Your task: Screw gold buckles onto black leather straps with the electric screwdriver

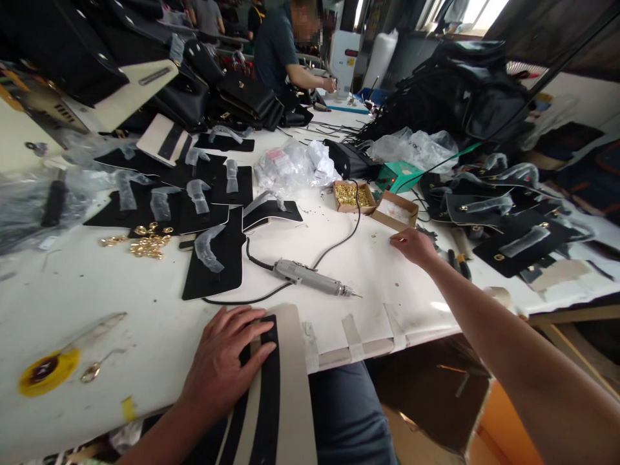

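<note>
My left hand [225, 355] lies with fingers stretched over a beige panel [294, 374] with black strips [268, 400], which overhangs the table's front edge above my lap. My right hand [414, 247] is at the table surface, fingertips pinched together beside a small cardboard box [389, 221] of whitish contents. What the pinch holds, if anything, is too small to make out. Left of that box is another cardboard box [347, 208] filled with small gold pieces. A grey corded electric screwdriver [310, 276] lies between my hands, its thin bit pointing right.
Black panels [230, 255] with plastic-wrapped parts lie left, near gold metal fittings [149, 244]. A yellow-based round item [48, 372] sits front left. More black pieces [523, 242] and pliers [464, 265] are at right. A green box [400, 175] stands behind. A co-worker [278, 48] works across the table.
</note>
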Available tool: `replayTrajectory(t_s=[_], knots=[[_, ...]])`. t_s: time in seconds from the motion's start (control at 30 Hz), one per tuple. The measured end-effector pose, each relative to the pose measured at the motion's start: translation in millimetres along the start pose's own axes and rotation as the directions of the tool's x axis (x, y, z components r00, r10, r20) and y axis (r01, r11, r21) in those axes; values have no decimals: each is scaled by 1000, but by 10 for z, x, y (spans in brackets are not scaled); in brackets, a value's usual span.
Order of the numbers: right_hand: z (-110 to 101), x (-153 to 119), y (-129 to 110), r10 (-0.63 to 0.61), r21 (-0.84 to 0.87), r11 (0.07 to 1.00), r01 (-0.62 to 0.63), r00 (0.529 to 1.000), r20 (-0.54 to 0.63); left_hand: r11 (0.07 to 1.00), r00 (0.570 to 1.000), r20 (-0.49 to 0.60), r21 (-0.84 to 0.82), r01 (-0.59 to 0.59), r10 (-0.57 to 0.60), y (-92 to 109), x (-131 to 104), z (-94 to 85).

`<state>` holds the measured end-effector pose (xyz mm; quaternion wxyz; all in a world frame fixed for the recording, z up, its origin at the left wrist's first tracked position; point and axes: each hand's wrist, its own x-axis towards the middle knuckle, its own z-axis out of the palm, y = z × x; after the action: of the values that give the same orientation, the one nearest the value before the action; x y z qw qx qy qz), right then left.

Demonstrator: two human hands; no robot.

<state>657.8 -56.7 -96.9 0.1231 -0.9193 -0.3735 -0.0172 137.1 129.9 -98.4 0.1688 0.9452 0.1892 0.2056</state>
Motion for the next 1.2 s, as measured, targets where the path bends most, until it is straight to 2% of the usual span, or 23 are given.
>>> replayTrajectory(t_s=[0.27,0.37,0.67,0.87,1.2], knots=[[2,32,-62,32,-25,999,-31,999,39,1000,1000,2,7,-1,1,-5,-8,16],[0,31,-127,19,-10,1000,-19,1000,16,1000,1000,4,5,1,-1,-3,-9,18],[194,-23,-370,-124,-16,992,123,988,-91,1000,1000,9,4,7,-7,-3,-15,11],[234,5,-371,-167,-47,986,162,978,-126,1000,1000,8,-12,18,-18,2,-20,6],[267,11,-354,-303,-84,952,294,946,-117,1000,1000,16,9,-6,6,-15,-14,21]])
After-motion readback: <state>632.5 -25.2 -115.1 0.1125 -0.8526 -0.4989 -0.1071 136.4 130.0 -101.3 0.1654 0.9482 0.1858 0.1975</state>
